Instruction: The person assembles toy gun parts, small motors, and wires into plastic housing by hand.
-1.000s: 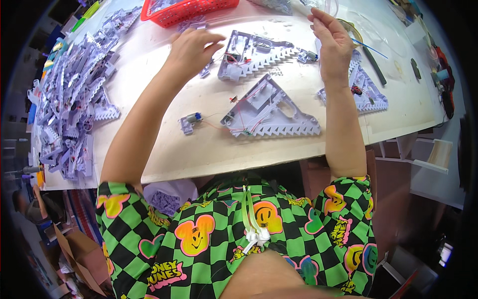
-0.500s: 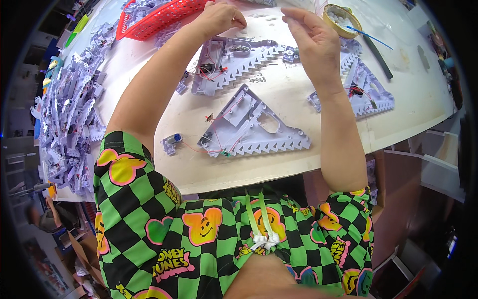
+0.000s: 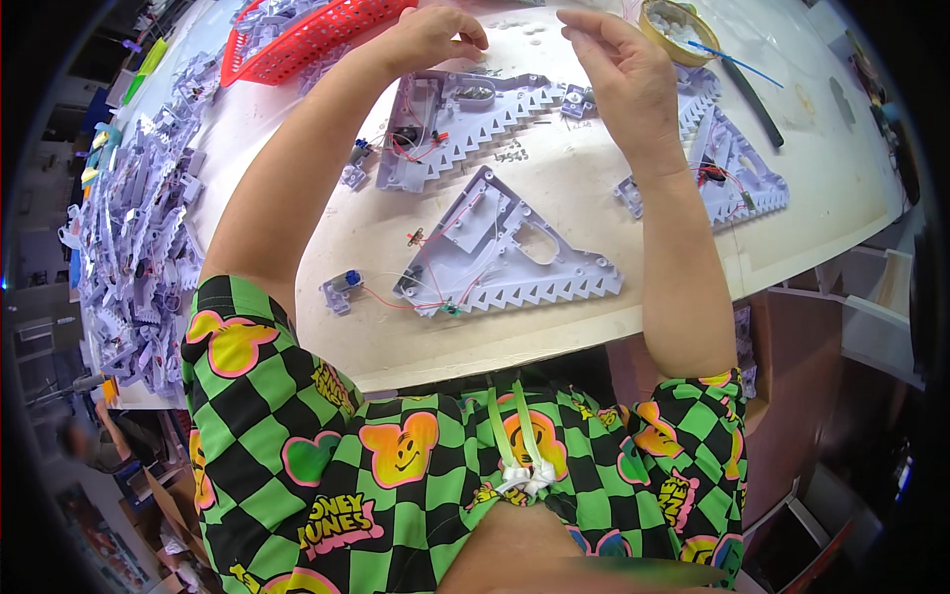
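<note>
My left hand [image 3: 435, 38] is over the far part of the table, its fingers curled and thumb and fingertips close together. Anything between those tips is too small to make out. Across from it, my right hand [image 3: 631, 84] is raised, thumb and index finger slightly apart with nothing visible between them. Below my left hand lies a pale lilac plastic shell [image 3: 421, 114] with a toothed edge, wires and a black round part. Nearer me rests a similar triangular shell [image 3: 475, 233], its red wire running to a small blue-ended motor piece [image 3: 342, 287]. Small metal screws [image 3: 512, 151] lie between the shells.
A red perforated basket [image 3: 297, 49] of plastic parts stands at the far left, above a large heap of lilac parts [image 3: 139, 247]. Right of my right hand are another wired shell [image 3: 742, 178], a yellow-rimmed bowl [image 3: 683, 49] with a blue stick, and a black bar [image 3: 754, 104].
Both hands keep nearly the same place and pose. The view has shifted slightly, and the shells and basket appear to stay where they were on the table.
</note>
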Available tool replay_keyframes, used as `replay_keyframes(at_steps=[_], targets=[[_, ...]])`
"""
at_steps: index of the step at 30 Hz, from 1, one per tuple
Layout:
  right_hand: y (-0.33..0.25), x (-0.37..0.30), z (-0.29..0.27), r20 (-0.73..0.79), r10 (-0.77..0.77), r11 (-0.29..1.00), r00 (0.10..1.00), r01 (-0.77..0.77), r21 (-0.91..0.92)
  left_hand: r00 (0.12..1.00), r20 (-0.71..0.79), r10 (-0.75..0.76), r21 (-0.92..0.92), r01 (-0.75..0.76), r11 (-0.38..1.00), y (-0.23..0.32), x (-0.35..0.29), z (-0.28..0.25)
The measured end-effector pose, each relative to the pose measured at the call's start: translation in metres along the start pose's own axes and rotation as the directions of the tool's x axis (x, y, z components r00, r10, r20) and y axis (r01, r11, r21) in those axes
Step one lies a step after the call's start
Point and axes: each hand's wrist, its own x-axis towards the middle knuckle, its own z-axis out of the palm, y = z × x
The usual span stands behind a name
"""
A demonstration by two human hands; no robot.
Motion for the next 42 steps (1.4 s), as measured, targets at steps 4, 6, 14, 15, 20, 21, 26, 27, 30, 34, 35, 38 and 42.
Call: replay_keyframes(at_steps=[4, 6, 14, 15, 20, 21, 26, 27, 30, 34, 35, 38, 42], targets=[[0.006, 0.001, -0.002, 0.085, 0.009, 1.000, 0.996, -0.008, -0.022, 0.999, -0.034, 0.041, 0.041, -0.039, 0.998, 0.000, -0.002, 0.007], [0.007, 0.001, -0.001, 0.088, 0.004, 1.000, 0.996, -0.003, -0.012, 1.000, -0.013, 0.026, 0.011, -0.025, 1.000, -0.004, -0.002, 0.006], [-0.002, 0.003, -0.001, 0.032, -0.017, 0.998, 0.999, 0.019, -0.056, 1.000, -0.001, 0.017, 0.062, -0.017, 0.998, 0.012, -0.001, -0.003], [-0.004, 0.003, -0.001, 0.032, -0.016, 0.998, 0.999, 0.018, -0.055, 0.999, 0.033, 0.040, 0.046, -0.041, 0.998, 0.018, -0.002, -0.004], [-0.003, 0.001, -0.005, 0.022, -0.048, 0.996, 0.999, 0.049, -0.073, 0.987, 0.146, -0.061, 0.171, 0.036, 0.985, 0.040, 0.008, -0.004], [-0.003, 0.000, -0.005, 0.022, -0.043, 0.996, 0.999, 0.044, -0.073, 0.987, 0.148, -0.059, 0.198, 0.029, 0.980, 0.041, 0.009, -0.003], [0.000, -0.002, -0.009, 0.039, -0.017, 1.000, 0.999, 0.018, -0.018, 0.988, 0.121, -0.097, 0.204, 0.070, 0.976, 0.053, 0.004, 0.001], [0.002, -0.002, -0.009, 0.037, -0.013, 1.000, 0.999, 0.013, -0.018, 1.000, 0.012, 0.007, 0.150, -0.008, 0.989, 0.065, -0.002, -0.001], [0.013, -0.001, -0.012, -0.007, -0.089, 0.996, 0.996, 0.089, -0.017, 0.971, -0.089, 0.223, 0.059, -0.218, 0.974, 0.099, -0.017, 0.005], [0.011, 0.000, -0.014, -0.007, -0.080, 0.997, 0.997, 0.080, 0.013, 0.978, 0.104, 0.179, 0.288, -0.202, 0.936, 0.124, -0.029, 0.018], [0.010, 0.002, -0.016, -0.002, -0.065, 0.998, 0.998, 0.065, 0.005, 0.968, -0.004, 0.252, 0.331, -0.236, 0.914, 0.121, -0.030, 0.025], [0.012, 0.016, -0.015, -0.091, -0.269, 0.962, 0.959, 0.272, 0.018, 0.940, -0.133, 0.314, 0.433, -0.230, 0.872, 0.124, -0.037, 0.025], [-0.009, 0.014, -0.039, -0.013, -0.149, 0.976, 0.989, 0.144, -0.166, 0.960, -0.097, 0.261, 0.461, -0.189, 0.867, 0.143, -0.036, 0.024]])
